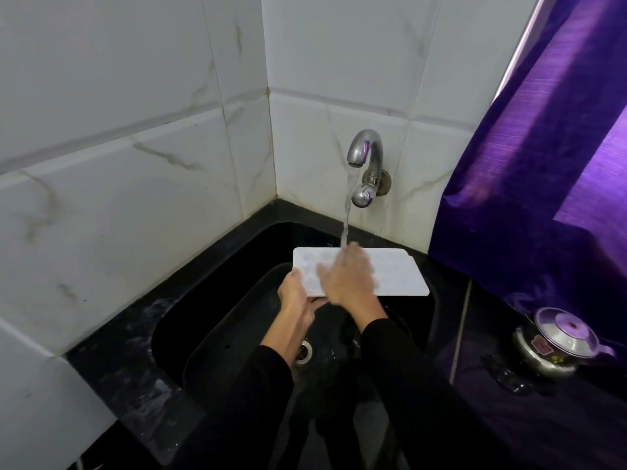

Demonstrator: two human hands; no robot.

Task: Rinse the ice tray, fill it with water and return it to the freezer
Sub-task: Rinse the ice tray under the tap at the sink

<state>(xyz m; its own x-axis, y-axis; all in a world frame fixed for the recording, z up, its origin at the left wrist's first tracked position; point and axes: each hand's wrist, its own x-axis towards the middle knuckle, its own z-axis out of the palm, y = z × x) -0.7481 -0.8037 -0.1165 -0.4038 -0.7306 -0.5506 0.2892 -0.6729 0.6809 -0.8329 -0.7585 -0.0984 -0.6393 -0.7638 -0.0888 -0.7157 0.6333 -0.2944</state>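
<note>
A white ice tray (pixel 390 271) is held over a black sink (pixel 190 310), its long side running from nine o'clock toward three o'clock, directly under a chrome wall tap (pixel 364 154) that stands at twelve o'clock from it. A stream of water (pixel 346 212) falls from the spout and lands at the tray's far edge, just where the fingertips of the right hand (pixel 349 279) lie. That hand rests flat on the tray's upper face with its fingers spread and fairly straight, pressing rather than gripping; its outline is blurred. The left hand (pixel 295 296) holds the tray at its near left corner, at about seven o'clock on the tray, thumb over the top edge and the other fingers curled underneath. Both forearms wear black sleeves (pixel 400 361). Below the tray, at six o'clock, the metal drain (pixel 304 352) shows in the sink floor between the two arms. The sink is set in a dark countertop (pixel 112 364) that meets white marbled wall tiles (pixel 135 164) in a corner behind the tap. At three o'clock from the sink a purple curtain (pixel 549 171) hangs down to the counter, and near its hem, at about four o'clock, a steel pot with a lid (pixel 556 344) stands well apart from the tray.
</note>
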